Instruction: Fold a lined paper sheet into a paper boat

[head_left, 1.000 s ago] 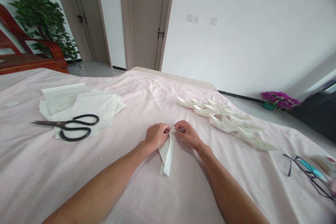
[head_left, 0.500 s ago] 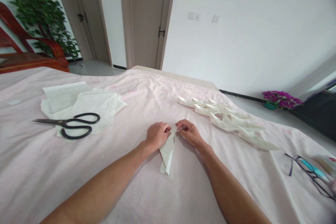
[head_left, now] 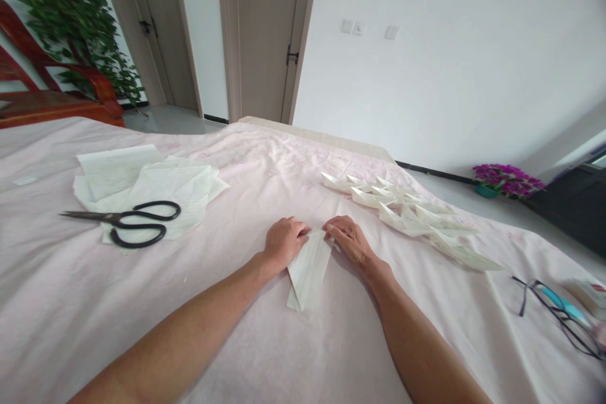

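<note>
A partly folded sheet of thin whitish paper [head_left: 310,268] lies on the pink cloth between my hands, its narrow end pointing toward me. My left hand [head_left: 286,243] is closed on its upper left corner, fingertips pinching the edge. At the upper right corner, my right hand [head_left: 349,238] grips the paper between thumb and fingers. A diagonal crease runs down the paper's lower left side. Right of my hands stand several folded paper boats [head_left: 407,218] grouped in rows.
Black-handled scissors [head_left: 137,224] rest over a stack of paper sheets [head_left: 175,186] at left. Eyeglasses [head_left: 558,312] and a small box [head_left: 589,297] lie at the right. The pink cloth [head_left: 227,334] is wrinkled. A wooden chair [head_left: 95,85] stands beyond the far left edge.
My right hand has moved slightly right, and the paper's right side, raised and narrow before, now lies spread flatter and wider. My left hand stays nearly in place.
</note>
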The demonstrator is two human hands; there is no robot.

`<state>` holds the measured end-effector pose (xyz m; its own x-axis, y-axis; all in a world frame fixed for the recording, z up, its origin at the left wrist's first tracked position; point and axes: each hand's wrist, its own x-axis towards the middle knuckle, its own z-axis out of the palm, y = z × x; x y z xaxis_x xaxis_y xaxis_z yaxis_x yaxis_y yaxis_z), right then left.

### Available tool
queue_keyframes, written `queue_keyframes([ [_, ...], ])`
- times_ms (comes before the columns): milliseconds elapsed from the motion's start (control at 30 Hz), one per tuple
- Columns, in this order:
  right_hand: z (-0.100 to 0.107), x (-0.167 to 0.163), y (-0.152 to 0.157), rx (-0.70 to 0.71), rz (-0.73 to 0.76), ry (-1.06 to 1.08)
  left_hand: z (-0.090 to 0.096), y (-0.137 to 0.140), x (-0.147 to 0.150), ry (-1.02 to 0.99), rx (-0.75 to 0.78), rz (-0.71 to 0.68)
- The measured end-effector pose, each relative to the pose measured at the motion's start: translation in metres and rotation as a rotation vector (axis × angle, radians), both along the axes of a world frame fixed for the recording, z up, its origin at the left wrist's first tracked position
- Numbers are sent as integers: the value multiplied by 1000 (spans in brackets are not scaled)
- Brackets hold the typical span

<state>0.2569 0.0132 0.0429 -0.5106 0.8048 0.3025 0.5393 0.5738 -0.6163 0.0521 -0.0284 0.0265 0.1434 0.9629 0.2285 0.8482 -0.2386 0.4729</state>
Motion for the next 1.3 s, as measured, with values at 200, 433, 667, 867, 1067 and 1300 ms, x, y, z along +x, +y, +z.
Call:
queue_keyframes([
  [200, -12, -4, 5, 139, -136, -111, 0, -3, 2, 28, 28, -32],
  [433, -14, -6, 6, 217, -1, -201, -3, -5, 4, 87, 75, -71],
  [667, -9, -6, -2, 246, 18, -231, 1, -10, 5, 227, 110, -102],
  [867, -2, -8, -14, 281, 45, -368, 5, -17, 4, 338, 180, -150],
  [1067, -3, -8, -24, 273, -58, -404, 6, -20, 2, 363, 230, -209],
  [1300, -11, 7, -16, 216, -173, -328, 3, -21, -1, 393, 271, -229],
])
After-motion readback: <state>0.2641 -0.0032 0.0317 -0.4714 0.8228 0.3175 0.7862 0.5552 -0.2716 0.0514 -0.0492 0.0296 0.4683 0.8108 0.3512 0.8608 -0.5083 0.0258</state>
